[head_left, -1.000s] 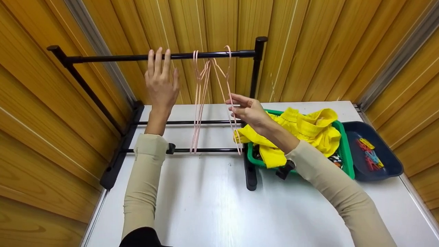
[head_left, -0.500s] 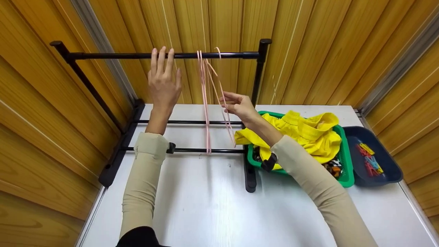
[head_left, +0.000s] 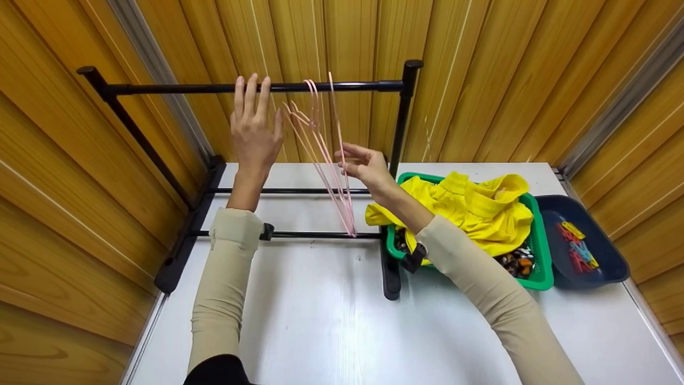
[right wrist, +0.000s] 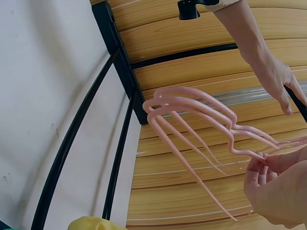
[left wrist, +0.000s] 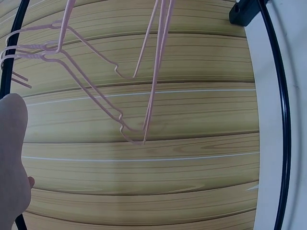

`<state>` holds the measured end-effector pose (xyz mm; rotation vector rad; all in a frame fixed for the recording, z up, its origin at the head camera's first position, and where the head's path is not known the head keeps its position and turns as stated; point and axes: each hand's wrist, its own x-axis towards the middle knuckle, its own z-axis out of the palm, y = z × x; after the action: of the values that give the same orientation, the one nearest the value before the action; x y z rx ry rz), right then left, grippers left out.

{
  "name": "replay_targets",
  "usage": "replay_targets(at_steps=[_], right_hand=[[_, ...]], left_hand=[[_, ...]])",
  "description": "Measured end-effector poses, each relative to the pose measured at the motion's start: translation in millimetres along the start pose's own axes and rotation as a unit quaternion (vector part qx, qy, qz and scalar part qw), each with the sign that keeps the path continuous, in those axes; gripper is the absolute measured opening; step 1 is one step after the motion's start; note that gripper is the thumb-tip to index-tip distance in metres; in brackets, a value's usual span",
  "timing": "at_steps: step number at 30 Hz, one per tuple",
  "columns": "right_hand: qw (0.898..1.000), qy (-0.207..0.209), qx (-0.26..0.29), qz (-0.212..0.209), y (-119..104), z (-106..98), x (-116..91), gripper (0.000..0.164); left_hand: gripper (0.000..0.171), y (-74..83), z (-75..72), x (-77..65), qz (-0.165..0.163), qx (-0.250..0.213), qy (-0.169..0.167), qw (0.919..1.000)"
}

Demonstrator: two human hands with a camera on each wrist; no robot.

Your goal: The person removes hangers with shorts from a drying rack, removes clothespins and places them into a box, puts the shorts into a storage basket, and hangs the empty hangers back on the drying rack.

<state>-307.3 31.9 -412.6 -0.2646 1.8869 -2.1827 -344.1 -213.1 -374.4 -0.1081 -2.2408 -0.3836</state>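
My left hand (head_left: 255,131) rests on the top bar (head_left: 176,88) of a black clothes rack, its fingers straight across it. To the right of that hand, several thin pink hangers hang by their hooks from the bar. My right hand (head_left: 371,170) pinches the rightmost hanger (head_left: 336,115) by its side between thumb and fingers. Two other hangers (head_left: 315,138) swing at a slant, their lower ends near the held one. In the right wrist view, the pinched wire of the hanger (right wrist: 231,143) shows at the fingertips, with the other hangers close behind it.
A green basket (head_left: 544,256) holding a yellow garment (head_left: 483,206) and patterned cloth stands right of the rack. Beside it lies a dark blue tray (head_left: 609,259) with several colored clothespins (head_left: 578,248). The rack stands on a white tabletop (head_left: 342,321), before wood-panelled walls.
My right hand has moved left along the bar with its hanger. The other hangers have swung so that their left ends swing out leftward. My left hand stays on the bar.
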Motion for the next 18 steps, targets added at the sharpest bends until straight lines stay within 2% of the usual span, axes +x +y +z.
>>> replay_targets(at_steps=[6, 13, 16, 18], right_hand=[[0.999, -0.016, -0.035, 0.001, 3, 3, -3, 0.046], [0.994, -0.026, -0.101, -0.034, 6, 6, -1, 0.046], [0.985, -0.025, -0.161, -0.059, 7, 4, -1, 0.047], [0.972, -0.037, -0.215, -0.087, 7, 2, -2, 0.048]], left_hand=[[0.055, -1.3, -0.1, 0.2, -0.001, 0.0, 0.006, 1.0], [0.055, 6.8, 8.5, 2.0, -0.007, 0.002, 0.001, 1.0], [0.054, 11.3, 14.6, 3.9, -0.001, -0.002, -0.006, 1.0], [0.055, 11.7, 15.6, 5.1, 0.005, -0.002, -0.003, 1.0]])
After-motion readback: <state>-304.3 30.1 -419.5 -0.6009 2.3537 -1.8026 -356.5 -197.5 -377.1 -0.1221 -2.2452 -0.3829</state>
